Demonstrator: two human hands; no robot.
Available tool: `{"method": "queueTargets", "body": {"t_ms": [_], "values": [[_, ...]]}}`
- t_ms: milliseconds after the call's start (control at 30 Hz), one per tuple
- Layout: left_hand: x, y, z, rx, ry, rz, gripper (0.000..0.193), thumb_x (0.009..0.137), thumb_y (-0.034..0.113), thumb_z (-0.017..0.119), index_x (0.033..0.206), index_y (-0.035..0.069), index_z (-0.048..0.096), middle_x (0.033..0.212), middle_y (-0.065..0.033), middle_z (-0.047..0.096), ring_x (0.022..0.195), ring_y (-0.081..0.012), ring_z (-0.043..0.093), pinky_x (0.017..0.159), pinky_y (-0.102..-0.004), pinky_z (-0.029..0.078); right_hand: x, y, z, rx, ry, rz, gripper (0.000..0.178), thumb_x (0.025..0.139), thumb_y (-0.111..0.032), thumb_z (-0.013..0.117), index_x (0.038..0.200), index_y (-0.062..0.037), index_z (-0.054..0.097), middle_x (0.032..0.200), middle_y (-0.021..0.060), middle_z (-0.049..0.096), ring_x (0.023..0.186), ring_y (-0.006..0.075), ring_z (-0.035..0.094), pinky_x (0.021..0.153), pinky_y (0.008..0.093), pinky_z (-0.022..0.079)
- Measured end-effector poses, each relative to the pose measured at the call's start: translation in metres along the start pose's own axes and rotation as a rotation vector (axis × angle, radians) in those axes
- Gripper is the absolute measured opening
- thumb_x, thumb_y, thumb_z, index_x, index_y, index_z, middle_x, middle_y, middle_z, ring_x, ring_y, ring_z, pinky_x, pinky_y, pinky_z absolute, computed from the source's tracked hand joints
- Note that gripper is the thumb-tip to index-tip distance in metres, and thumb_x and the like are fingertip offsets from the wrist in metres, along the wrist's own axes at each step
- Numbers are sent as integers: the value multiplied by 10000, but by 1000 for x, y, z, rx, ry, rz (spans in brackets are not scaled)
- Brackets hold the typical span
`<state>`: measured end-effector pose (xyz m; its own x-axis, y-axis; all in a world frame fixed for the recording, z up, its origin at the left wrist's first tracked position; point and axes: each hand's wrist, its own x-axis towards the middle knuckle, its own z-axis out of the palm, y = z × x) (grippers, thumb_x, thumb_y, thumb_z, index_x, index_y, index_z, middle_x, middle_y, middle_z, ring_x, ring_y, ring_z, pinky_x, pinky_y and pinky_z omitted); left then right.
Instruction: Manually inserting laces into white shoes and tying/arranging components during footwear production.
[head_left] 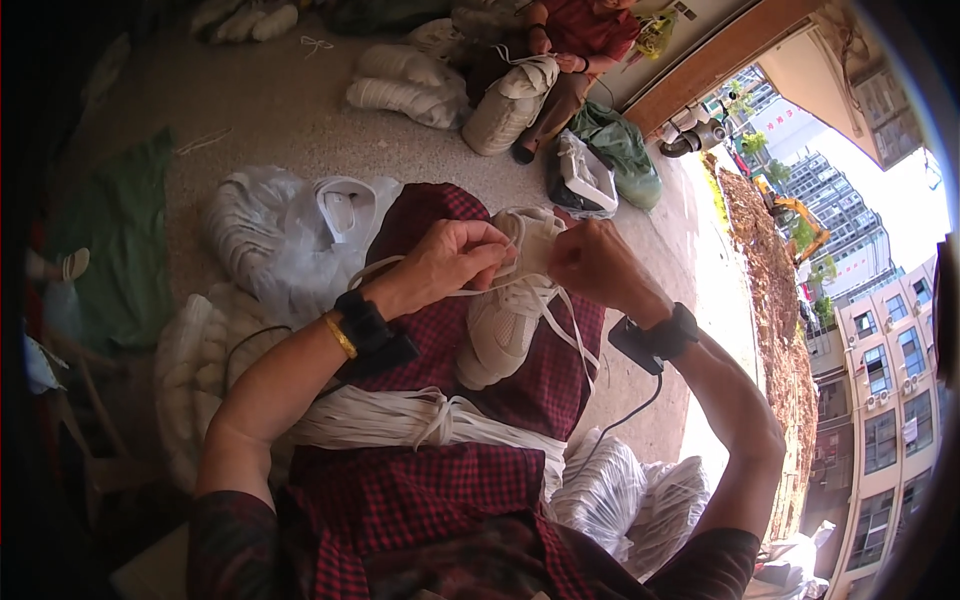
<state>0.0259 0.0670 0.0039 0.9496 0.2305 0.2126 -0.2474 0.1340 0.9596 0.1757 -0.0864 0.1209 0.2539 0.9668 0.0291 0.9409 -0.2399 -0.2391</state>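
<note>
A white lace-up shoe (497, 345) rests on the checked red-and-black cloth over my lap, its toe toward me. My left hand (455, 262) is closed in a pinch on a white shoelace (376, 266) at the left of the shoe's opening. Beside the right of the opening, my right hand (605, 265) is curled shut, and its fingertips are turned away, so what they grip is hidden. A loose lace end (575, 335) hangs down the shoe's right side. Across my lap lies a thick bundle of white laces (400, 418), tied in the middle.
Plastic-wrapped white shoe parts (285, 235) sit at my left, and more wrapped white bundles (625, 495) at my lower right. Farther off, another person (590, 40) handles a stack of white shoe parts (505, 105). A white tray (585, 175) stands by a green bag (630, 160).
</note>
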Motion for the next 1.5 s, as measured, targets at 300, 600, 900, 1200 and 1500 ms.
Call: {"method": "queueTargets", "body": {"t_ms": [300, 600, 900, 1200, 1500], "values": [[0, 1, 3, 13, 14, 3, 216, 1010, 160, 584, 1068, -23, 683, 710, 34, 598, 651, -26, 543, 645, -214, 482, 0, 8, 3, -141, 22, 1, 112, 713, -88, 681, 660, 7, 654, 615, 160, 608, 609, 284, 628, 620, 401, 491], [0, 0, 7, 104, 36, 23, 218, 1012, 184, 587, 1048, -3, 693, 697, 51, 582, 639, -11, 509, 618, -199, 439, -1, 24, 11, 210, 6, 58, 113, 714, -85, 723, 720, 27, 718, 636, 121, 686, 551, 161, 649, 533, 308, 498], [-2, 0, 7, 49, 54, 23, 217, 1006, 192, 598, 1030, 2, 701, 691, 48, 587, 632, -11, 520, 614, -203, 451, -6, 21, 25, 79, 106, 55, 155, 707, -96, 764, 817, 13, 745, 708, 129, 718, 636, 215, 699, 624, 340, 543], [-1, -2, 10, 60, 66, 24, 203, 998, 172, 600, 1026, -3, 699, 696, 40, 598, 644, -20, 538, 621, -209, 470, -5, 25, 35, 324, 154, 221, 187, 719, -68, 753, 875, 26, 711, 772, 182, 710, 728, 306, 715, 672, 381, 551], [2, -4, 12, -24, 66, 42, 186, 997, 165, 600, 1026, 12, 701, 712, 41, 598, 655, -18, 538, 619, -196, 459, -5, 14, 44, 139, 214, 63, 49, 812, -34, 686, 819, 11, 669, 708, 101, 679, 654, 171, 667, 565, 334, 495]]}}
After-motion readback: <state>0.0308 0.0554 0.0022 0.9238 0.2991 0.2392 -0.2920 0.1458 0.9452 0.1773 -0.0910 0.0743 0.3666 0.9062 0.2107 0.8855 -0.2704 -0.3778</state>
